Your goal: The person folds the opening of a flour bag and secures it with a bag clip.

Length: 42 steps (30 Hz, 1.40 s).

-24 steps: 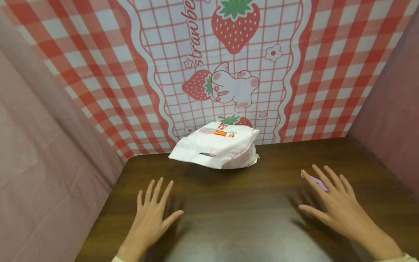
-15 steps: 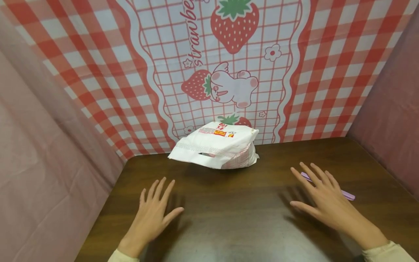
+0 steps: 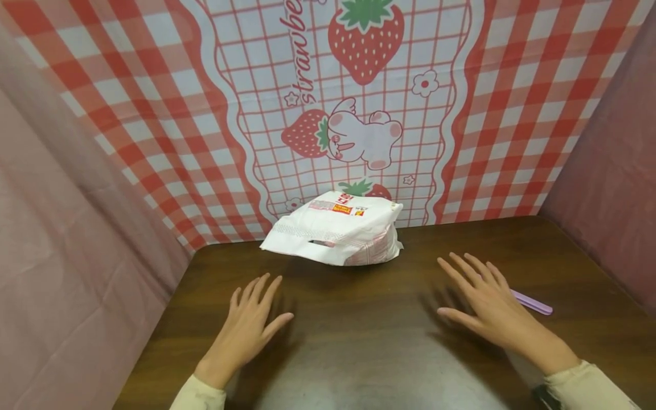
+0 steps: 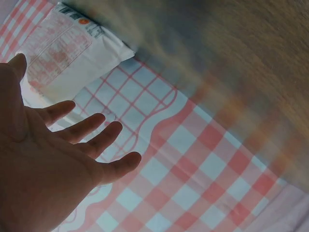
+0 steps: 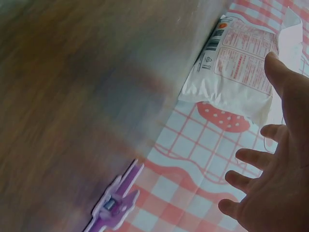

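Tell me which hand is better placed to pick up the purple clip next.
Probably the right hand: it holds nothing and partly hides the purple clip in the head view; the left hand is farther away.

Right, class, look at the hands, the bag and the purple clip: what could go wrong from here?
The right hand partly hides the purple clip in the head view, so the clip might get knocked unseen. The white bag looks soft and creased; a rough grab could crumple or tip it.
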### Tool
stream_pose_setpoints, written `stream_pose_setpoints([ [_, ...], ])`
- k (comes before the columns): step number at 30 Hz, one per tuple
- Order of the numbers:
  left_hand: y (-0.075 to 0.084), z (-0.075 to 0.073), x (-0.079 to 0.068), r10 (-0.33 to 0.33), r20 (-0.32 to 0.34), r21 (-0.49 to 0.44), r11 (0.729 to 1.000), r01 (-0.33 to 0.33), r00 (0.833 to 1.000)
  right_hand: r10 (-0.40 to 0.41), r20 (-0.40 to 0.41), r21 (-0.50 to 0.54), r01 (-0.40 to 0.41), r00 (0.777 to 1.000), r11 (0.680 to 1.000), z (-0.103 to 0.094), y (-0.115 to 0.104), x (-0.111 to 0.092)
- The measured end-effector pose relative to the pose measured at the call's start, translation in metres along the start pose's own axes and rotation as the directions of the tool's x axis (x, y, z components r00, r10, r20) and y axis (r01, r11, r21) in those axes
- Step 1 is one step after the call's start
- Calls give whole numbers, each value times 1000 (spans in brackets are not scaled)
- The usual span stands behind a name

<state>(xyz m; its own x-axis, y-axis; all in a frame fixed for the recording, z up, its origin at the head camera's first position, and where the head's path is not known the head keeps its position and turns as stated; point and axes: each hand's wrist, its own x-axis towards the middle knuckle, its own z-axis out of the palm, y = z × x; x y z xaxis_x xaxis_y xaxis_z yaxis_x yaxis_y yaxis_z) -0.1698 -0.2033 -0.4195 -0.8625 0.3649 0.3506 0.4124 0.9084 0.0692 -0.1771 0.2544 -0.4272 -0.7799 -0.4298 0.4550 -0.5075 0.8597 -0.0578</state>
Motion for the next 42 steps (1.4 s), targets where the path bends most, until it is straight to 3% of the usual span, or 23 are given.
stream_pose_setpoints([
  [9,2,7,11,33,36,-32,999,-32,999,-15,14,26,14,1000,1000,12,-5,12],
  [18,6,21,27,67,35,-51,997,-65,997,28,115,140,-44,993,989,28,-16,23],
  [29,10,38,52,78,63,-112,991,-71,995,-14,155,182,-14,988,983,42,-20,43],
  [38,14,55,84,122,59,-112,987,-115,991,76,272,305,-161,959,939,37,-2,69],
  [42,15,61,95,165,6,-105,981,-163,986,83,306,351,-194,948,916,43,1,78],
])
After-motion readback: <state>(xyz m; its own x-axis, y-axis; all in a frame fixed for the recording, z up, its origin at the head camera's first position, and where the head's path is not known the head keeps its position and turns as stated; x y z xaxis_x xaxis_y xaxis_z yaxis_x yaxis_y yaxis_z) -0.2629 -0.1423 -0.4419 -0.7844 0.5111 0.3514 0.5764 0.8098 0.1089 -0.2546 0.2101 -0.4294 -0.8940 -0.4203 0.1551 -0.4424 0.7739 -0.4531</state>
